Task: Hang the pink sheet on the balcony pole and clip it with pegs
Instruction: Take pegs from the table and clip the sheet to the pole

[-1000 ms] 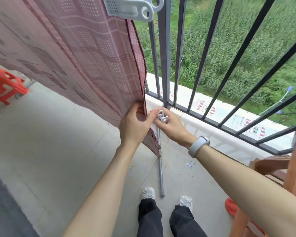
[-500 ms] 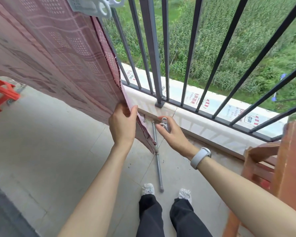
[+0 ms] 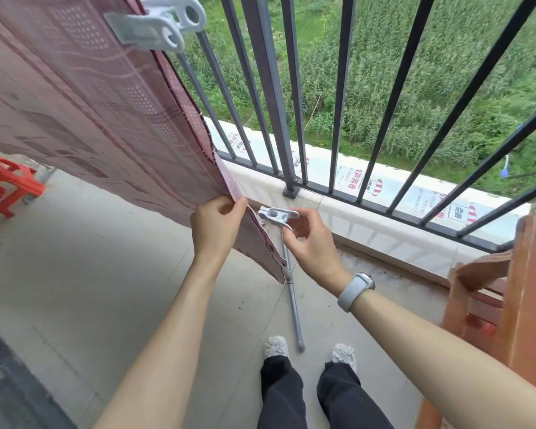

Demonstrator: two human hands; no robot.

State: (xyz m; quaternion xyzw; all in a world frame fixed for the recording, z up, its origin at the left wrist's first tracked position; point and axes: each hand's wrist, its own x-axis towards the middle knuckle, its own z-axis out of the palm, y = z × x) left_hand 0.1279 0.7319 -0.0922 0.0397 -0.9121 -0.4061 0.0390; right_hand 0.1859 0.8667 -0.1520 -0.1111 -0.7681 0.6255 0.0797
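Head view. The pink sheet [image 3: 99,125] hangs as a broad woven panel across the upper left. Its free side edge runs diagonally from the top centre down to a frayed lower corner just above the floor [image 3: 90,274]. The fabric is thin and printed with dotted squares and pale line grids.

A large white plastic peg [image 3: 158,24] is clamped on the sheet at the top. It lies roughly horizontal, with its ring-shaped handles pointing right, toward the railing [image 3: 270,97].

Your left hand [image 3: 217,226] pinches the side edge of the sheet between thumb and fingers, low on the panel.

Your right hand [image 3: 310,243] holds a second, smaller white peg [image 3: 277,217] between thumb and fingertips. Its long axis is near horizontal. One end points left toward the sheet edge and stands just beside the fabric; whether it touches cannot be told. The two hands are near each other but apart. A pale grey band [image 3: 355,291] is on your right wrist.

A grey metal pole [image 3: 293,300] lies on the smooth concrete floor. It runs from behind the sheet corner to a point between your shoes.

The railing consists of dark, straight metal bars on a pale ledge [image 3: 369,218]. A red plastic stool [image 3: 8,187] stands at the left. Reddish wooden furniture [image 3: 526,289] stands at the right.
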